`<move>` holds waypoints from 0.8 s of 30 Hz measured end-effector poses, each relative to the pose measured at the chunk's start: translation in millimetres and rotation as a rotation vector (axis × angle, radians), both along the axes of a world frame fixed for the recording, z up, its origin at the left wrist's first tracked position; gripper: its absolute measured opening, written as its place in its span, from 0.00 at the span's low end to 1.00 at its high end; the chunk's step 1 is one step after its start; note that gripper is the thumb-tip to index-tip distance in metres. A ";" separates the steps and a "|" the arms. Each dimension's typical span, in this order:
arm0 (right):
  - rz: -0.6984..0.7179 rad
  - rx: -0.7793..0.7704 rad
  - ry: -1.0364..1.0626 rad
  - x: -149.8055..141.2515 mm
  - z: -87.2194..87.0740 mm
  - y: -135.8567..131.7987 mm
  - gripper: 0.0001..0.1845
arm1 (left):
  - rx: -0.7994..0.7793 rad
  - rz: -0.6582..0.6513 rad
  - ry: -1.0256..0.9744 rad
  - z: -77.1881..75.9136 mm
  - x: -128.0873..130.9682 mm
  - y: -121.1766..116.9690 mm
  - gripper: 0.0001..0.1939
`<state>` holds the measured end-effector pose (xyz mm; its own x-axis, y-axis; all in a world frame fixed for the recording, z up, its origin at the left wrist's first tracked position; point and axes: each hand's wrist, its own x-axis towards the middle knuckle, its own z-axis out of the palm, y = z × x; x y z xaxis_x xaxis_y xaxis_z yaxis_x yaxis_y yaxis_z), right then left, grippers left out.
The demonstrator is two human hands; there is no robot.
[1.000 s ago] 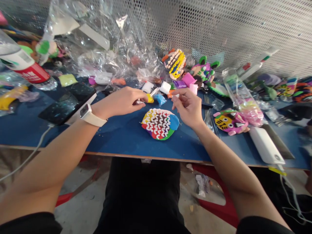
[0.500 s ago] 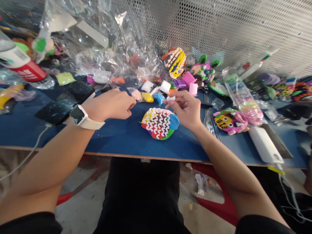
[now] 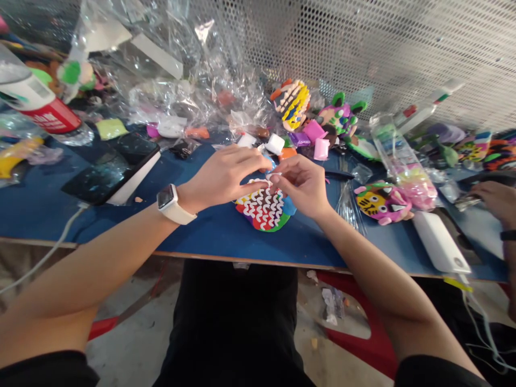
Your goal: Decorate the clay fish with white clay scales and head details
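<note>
A round, many-coloured clay piece (image 3: 266,212) covered in rows of white wavy strips lies on the blue table (image 3: 209,231). My left hand (image 3: 226,174), with a white watch on its wrist, and my right hand (image 3: 302,183) meet just above the piece's top edge. Both pinch a small white bit of clay (image 3: 269,176) between their fingertips. Small blocks of clay lie just behind the hands: white (image 3: 275,143), pink (image 3: 321,149), purple (image 3: 298,139).
Crumpled clear plastic wrap (image 3: 181,91) fills the back. A dark phone (image 3: 108,169) lies at the left, and a red-labelled bottle (image 3: 36,102) stands far left. A tiger-face clay figure (image 3: 381,201) and a white power bank (image 3: 439,242) lie right. Another person's hand (image 3: 497,199) is at the right edge.
My left hand moved right from the table to meet my right hand. Both now pinch the white clay bit over the coloured piece. Another person's hand appeared at the right edge.
</note>
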<state>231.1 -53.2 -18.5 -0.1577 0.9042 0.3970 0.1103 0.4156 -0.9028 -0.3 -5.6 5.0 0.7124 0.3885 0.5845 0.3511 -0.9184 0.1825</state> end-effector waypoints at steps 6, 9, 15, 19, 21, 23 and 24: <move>0.052 0.013 0.084 -0.2 -1.7 2.0 0.19 | 0.082 -0.064 -0.064 -6.3 2.1 0.6 0.12; 0.046 -0.004 0.068 -0.1 -0.2 0.4 0.21 | 0.092 -0.057 -0.088 -5.9 3.8 -1.3 0.12; 0.017 0.072 0.062 -0.6 1.9 1.0 0.20 | 0.081 -0.017 -0.040 -3.3 5.7 -6.4 0.10; -0.258 0.159 0.141 12.8 2.9 15.0 0.22 | 0.048 0.035 -0.138 -1.6 3.9 -8.7 0.10; -0.339 0.169 0.170 20.4 3.1 21.5 0.24 | 0.024 0.082 -0.177 -1.1 3.5 -8.6 0.10; -0.329 0.166 0.160 23.3 3.5 23.8 0.24 | 0.019 0.110 -0.166 1.1 2.2 -6.5 0.11; -0.304 0.162 0.147 22.5 3.8 23.1 0.23 | 0.021 0.102 -0.138 3.4 0.0 -4.4 0.12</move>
